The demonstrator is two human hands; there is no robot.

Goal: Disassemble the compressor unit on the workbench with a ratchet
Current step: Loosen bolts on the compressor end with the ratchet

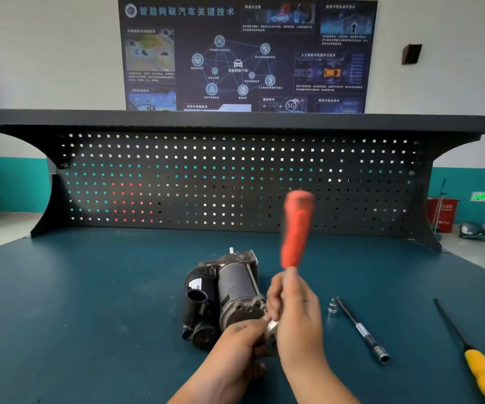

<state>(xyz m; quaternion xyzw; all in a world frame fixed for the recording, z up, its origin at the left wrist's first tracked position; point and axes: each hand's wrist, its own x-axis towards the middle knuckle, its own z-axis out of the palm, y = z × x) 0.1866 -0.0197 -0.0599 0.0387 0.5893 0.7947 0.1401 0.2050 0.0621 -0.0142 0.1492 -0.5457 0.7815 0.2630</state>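
A grey and black compressor unit (223, 295) lies on the blue workbench (89, 301), its motor end towards me. My right hand (296, 319) grips the shaft of a ratchet whose red handle (296, 228) points up and away, blurred. The ratchet's metal head (271, 328) sits at the near right end of the compressor. My left hand (241, 342) pinches that metal head from below and touches the compressor's end. The bolt itself is hidden by my fingers.
To the right lie a small socket (332, 308), a black extension bar (362, 330) and a yellow-handled screwdriver (480, 371) near the bench's right edge. A dark pegboard (235, 182) under a shelf closes the back of the bench.
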